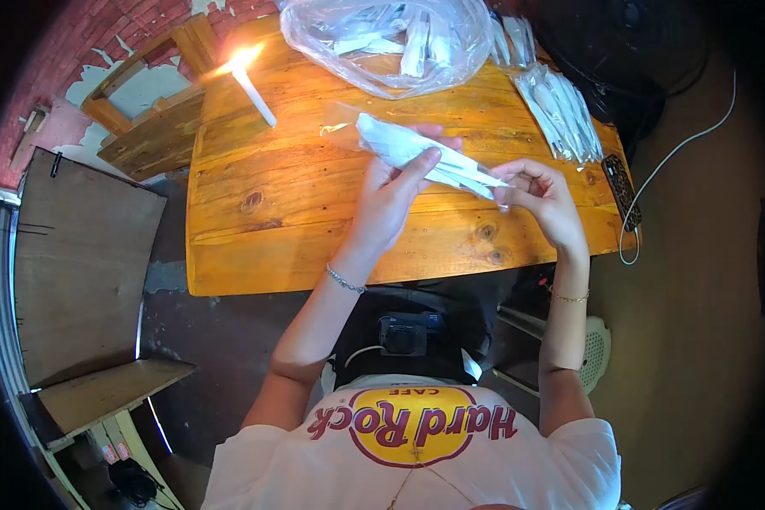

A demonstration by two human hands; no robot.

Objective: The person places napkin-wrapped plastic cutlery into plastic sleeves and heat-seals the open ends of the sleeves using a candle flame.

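Head view, clock faces centred on the tabletop, 12 = far edge. Wooden table point(289, 212): orange-brown planks, dark knots, glossy finish. Lit white candle point(255, 98) at 10, leaning, flame uppermost. Clear plastic bag point(302, 34) at 12, loaded with white packs; more packs point(561, 115) bunched at 2, near the table edge. Dark patterned object point(620, 194) at 3 on the right edge, white cable point(684, 161) looping beside it.

Room: red brick-pattern wall point(51, 72) with peeled pale patches at 10; wooden chair point(157, 157) just beside the table, also around 10. Brown panel point(85, 263) at 9, wooden shelf point(115, 391) at 8, dark floor point(187, 340) between them and the table. Perforated plastic seat point(599, 350) at 5.

White packet point(395, 144) sits mid-table in frame, between the 2 hands, pointed end toward 4. Left hand point(387, 191) is clamped on it, thumb across the top. Right hand point(542, 191) has thumb and fingertips pinched on the pointed end.

Hard to read: the packet's contents, and whether it touches the wood. Left fingers are partly hidden behind it. Clear film at its 10 o'clock end barely shows. Big dark shape point(629, 51) at 1 is too dark to identify. Bag top is cut off by the frame; the black vignette eats the corners.
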